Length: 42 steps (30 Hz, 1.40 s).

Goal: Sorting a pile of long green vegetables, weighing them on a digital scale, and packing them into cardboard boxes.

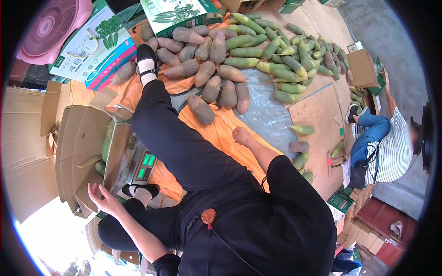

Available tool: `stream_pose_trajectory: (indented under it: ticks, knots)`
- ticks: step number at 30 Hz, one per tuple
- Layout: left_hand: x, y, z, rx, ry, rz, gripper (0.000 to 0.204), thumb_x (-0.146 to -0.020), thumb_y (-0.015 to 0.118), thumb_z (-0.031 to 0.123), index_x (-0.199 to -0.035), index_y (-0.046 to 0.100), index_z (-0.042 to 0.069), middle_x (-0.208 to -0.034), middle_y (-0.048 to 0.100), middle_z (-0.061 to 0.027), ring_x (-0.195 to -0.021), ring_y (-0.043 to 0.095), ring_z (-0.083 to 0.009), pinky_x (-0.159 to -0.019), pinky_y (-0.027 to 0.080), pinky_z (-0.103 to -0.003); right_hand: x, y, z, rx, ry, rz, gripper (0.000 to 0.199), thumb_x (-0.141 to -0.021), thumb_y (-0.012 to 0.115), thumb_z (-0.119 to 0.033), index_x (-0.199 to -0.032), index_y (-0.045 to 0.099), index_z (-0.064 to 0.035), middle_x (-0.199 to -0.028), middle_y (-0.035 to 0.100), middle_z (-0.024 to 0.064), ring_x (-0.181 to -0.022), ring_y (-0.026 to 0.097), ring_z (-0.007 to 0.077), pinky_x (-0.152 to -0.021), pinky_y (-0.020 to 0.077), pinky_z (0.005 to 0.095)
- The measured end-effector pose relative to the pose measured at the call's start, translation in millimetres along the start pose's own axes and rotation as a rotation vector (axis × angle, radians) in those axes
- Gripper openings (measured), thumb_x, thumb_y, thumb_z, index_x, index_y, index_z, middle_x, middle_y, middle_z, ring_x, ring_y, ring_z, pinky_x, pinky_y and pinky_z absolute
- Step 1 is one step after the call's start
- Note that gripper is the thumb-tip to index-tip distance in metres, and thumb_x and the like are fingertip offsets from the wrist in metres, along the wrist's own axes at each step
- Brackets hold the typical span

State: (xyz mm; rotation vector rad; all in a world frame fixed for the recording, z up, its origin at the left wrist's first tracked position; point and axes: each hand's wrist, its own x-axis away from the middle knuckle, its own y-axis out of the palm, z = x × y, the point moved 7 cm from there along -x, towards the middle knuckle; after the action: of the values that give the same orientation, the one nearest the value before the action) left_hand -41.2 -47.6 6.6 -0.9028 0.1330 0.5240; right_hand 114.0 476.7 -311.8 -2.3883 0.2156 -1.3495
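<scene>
The left hand [102, 197] lies low on the person's left, palm up, fingers spread and loose, forearm bare. The right hand [241, 136] reaches forward past the right thigh, fingers curled downward, holding nothing, elbow bent.

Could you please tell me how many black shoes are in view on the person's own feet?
2: one black shoe up by the brownish radishes, the other beside the open cardboard box near the left hand.
</scene>
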Motion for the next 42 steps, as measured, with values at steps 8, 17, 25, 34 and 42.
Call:
stream_pose_trajectory:
  ticks: [8, 17, 25, 34, 42]
  knots:
    - [-0.4, 13.5, -1.3, -0.002, 0.013, -0.031, 0.036, -0.093, 0.053, 0.011, -0.128, 0.048, 0.006, -0.107, 0.058, -0.0113, -0.099, 0.055, -0.0212, -0.087, 0.044, -0.034, -54.5, -42.4, -13.8, -0.116, -0.2, 0.235, 0.017, -0.081, 0.056, -0.008, -0.096, 0.062, -0.001, -0.079, 0.064, 0.0102, -0.065, 0.063, 0.0173, -0.055, 0.0504, 0.0293]
    - [-0.3, 12.1, -6.2, -0.078, 0.018, -0.051, 0.034, -0.094, 0.05, 0.012, -0.127, 0.049, 0.005, -0.107, 0.059, -0.0131, -0.096, 0.057, -0.0223, -0.084, 0.045, -0.035, -83.6, -108.2, -97.9, -0.09, -0.313, 0.513, 0.014, -0.077, 0.062, -0.009, -0.09, 0.066, -0.0043, -0.078, 0.067, 0.0112, -0.073, 0.064, 0.0198, -0.07, 0.051, 0.0341]
    - [-0.9, 19.9, -4.2, -0.285, 0.072, -0.071, 0.032, -0.097, 0.045, 0.022, -0.123, 0.054, 0.005, -0.103, 0.064, -0.0131, -0.095, 0.058, -0.0224, -0.083, 0.046, -0.034, -118.3, -154.7, -151.0, 0.221, -0.38, 0.664, 0.015, -0.078, 0.059, -0.013, -0.09, 0.065, -0.0055, -0.089, 0.066, 0.0175, -0.087, 0.063, 0.0343, -0.078, 0.0497, 0.0413]
    - [-1.4, 22.8, -1.7, -0.313, 0.062, -0.062, 0.036, -0.099, 0.039, 0.027, -0.119, 0.058, 0.004, -0.096, 0.064, -0.0104, -0.091, 0.057, -0.024, -0.084, 0.044, -0.037, -155.0, -174.9, -214.2, 0.644, -0.318, 0.626, 0.024, -0.079, 0.055, -0.009, -0.102, 0.061, -0.0078, -0.114, 0.056, 0.0102, -0.109, 0.052, 0.0307, -0.089, 0.0469, 0.0421]
    - [-3.2, 20.9, -6.0, -0.326, 0.054, -0.053, 0.042, -0.101, 0.033, 0.032, -0.12, 0.057, 0.003, -0.097, 0.062, -0.0113, -0.091, 0.058, -0.0227, -0.084, 0.045, -0.035, -189.7, -170.6, -236.8, 0.742, -0.199, 0.431, 0.036, -0.085, 0.056, -0.024, -0.118, 0.056, -0.0093, -0.124, 0.052, 0.0088, -0.116, 0.05, 0.0285, -0.096, 0.0436, 0.0396]
